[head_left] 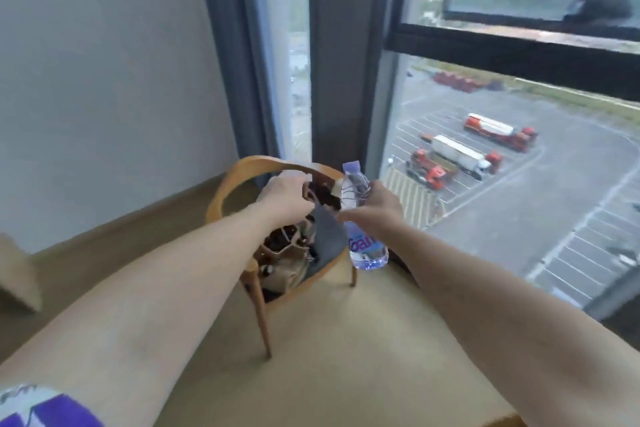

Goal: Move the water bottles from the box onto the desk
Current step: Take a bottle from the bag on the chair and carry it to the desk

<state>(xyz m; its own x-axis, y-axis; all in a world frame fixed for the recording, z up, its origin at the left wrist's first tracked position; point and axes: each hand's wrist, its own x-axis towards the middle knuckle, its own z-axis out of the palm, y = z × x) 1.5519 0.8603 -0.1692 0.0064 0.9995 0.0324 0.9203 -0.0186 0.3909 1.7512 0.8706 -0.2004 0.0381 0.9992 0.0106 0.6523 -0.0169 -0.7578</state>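
My right hand (375,206) grips a clear water bottle (365,246) with a purple cap and purple label, held upright in the air beside a wooden chair (263,302). On the chair seat sits an open brown cardboard box (287,267) with its flaps up, partly covered by a grey cloth (327,241). My left hand (287,198) reaches down into the top of the box with its fingers curled over the box's dark contents; what it holds is hidden.
The chair stands on a tan floor (363,357) in a corner, with a white wall (104,80) to the left and a tall window (519,149) with grey curtains (239,45) behind. A pale wooden edge (17,281) shows at the far left.
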